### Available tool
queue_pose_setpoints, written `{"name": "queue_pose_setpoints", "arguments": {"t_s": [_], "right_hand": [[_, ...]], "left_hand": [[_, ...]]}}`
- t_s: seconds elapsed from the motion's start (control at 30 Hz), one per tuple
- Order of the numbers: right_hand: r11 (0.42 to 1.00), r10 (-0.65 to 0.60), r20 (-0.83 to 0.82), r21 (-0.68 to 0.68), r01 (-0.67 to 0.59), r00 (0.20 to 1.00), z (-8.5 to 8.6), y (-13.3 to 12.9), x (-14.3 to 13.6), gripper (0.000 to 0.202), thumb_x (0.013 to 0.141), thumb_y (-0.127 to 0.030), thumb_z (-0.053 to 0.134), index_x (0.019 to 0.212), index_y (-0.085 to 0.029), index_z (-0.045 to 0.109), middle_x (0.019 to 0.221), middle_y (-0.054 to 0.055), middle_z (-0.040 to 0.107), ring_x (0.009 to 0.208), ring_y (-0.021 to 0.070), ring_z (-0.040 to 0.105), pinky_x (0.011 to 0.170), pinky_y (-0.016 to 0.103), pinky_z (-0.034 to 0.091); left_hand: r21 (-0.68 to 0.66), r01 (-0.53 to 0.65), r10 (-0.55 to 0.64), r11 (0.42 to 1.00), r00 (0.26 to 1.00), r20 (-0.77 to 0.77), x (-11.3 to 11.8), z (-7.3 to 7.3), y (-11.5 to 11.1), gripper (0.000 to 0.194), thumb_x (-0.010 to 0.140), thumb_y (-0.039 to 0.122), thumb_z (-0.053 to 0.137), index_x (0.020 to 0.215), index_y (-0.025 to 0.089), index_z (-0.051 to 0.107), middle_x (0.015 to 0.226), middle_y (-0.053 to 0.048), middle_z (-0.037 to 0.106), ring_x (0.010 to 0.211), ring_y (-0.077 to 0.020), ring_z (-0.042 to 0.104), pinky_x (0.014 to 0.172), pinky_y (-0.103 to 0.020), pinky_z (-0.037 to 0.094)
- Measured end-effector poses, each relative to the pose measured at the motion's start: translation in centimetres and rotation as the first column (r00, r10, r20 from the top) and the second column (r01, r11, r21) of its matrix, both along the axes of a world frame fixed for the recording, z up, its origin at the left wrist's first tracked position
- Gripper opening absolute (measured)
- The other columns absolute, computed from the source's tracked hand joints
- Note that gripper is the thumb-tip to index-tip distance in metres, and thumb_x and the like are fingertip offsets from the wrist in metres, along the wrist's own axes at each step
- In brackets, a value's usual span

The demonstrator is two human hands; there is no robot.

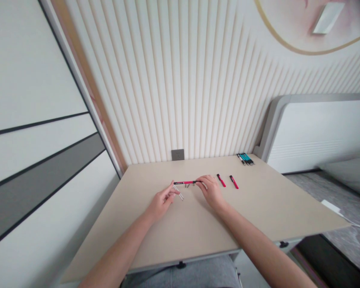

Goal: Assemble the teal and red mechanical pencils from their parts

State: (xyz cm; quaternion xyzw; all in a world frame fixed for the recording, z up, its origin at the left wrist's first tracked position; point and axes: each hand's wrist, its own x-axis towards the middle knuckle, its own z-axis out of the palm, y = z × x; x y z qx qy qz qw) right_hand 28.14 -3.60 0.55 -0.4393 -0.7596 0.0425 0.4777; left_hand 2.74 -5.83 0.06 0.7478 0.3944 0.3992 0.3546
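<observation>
A red pen [189, 182] with black ends lies level between my two hands, just above the table. At its left end, the fingertips of my left hand [163, 200] are closed on the black part. My right hand [211, 191] pinches the opposite black end between thumb and fingers. Beside my left fingers, thin white refill-like sticks [179, 194] lie slantwise on the table. Under the pen's middle sit a few small dark metallic pieces [187, 185], too small to name. Two shorter red-and-black pen parts [221, 180] [234, 182] rest to the right of my right hand.
The beige table [180, 236] ends at a ribbed wall with a dark socket [178, 155]. Several teal, black and white pens [246, 159] lie side by side at the back right corner. A bed headboard [312, 132] stands beyond it, and a white panel [33, 192] on the left.
</observation>
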Motion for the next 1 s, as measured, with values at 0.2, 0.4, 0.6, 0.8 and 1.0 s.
{"name": "queue_pose_setpoints", "arguments": {"t_s": [0.2,0.4,0.6,0.8,1.0], "right_hand": [[1.000,-0.021,-0.025,0.003,0.021,0.999,0.2,-0.2,0.0,0.020,0.093,-0.034,0.050,0.095,-0.022,0.066,0.092,0.008,0.067,0.090,0.0230,0.058,0.082,0.038,0.043],[1.000,0.003,-0.026,-0.008,-0.003,1.000,0.3,-0.2,0.3,0.018,0.092,-0.032,0.051,0.093,-0.021,0.066,0.091,0.008,0.067,0.089,0.0228,0.058,0.081,0.038,0.044],[0.994,0.111,-0.009,-0.016,-0.111,0.994,0.5,-0.6,-0.2,0.017,0.091,-0.032,0.053,0.096,-0.022,0.065,0.092,0.008,0.066,0.089,0.0220,0.059,0.080,0.038,0.045],[0.989,0.142,0.110,-0.067,-0.135,0.984,0.3,-1.7,-1.5,0.016,0.090,-0.028,0.054,0.101,-0.023,0.065,0.091,0.006,0.066,0.087,0.0201,0.058,0.080,0.035,0.045],[0.990,0.140,0.347,-0.049,-0.132,0.927,2.4,-1.3,0.2,0.024,0.094,-0.028,0.047,0.108,-0.025,0.066,0.089,0.008,0.067,0.087,0.0216,0.057,0.079,0.037,0.043]], "left_hand": [[0.074,-0.003,0.004,0.997,1.000,-0.026,0.3,0.4,-0.2,0.058,0.092,0.033,0.045,0.146,0.016,0.028,0.107,-0.010,0.065,0.067,-0.0112,0.053,0.068,-0.027,0.049],[0.041,0.024,-0.024,0.999,1.000,-0.004,0.3,0.3,-0.2,0.063,0.091,0.034,0.049,0.146,0.017,0.025,0.111,-0.012,0.064,0.066,-0.0109,0.053,0.068,-0.028,0.049],[-0.119,-0.187,0.207,0.975,0.961,0.185,0.4,0.9,0.2,0.052,0.086,0.045,0.054,0.126,0.012,0.052,0.093,-0.009,0.065,0.064,-0.0121,0.054,0.056,-0.022,0.044],[-0.094,-0.260,0.273,0.961,0.947,0.170,0.1,1.4,0.3,0.034,0.082,0.043,0.061,0.102,0.016,0.063,0.072,-0.001,0.060,0.063,-0.0129,0.054,0.056,-0.022,0.045],[-0.108,-0.327,0.339,0.939,0.933,0.119,0.3,1.7,0.1,0.047,0.082,0.046,0.059,0.121,0.020,0.053,0.099,-0.006,0.066,0.071,-0.0152,0.060,0.062,-0.025,0.051]]}}
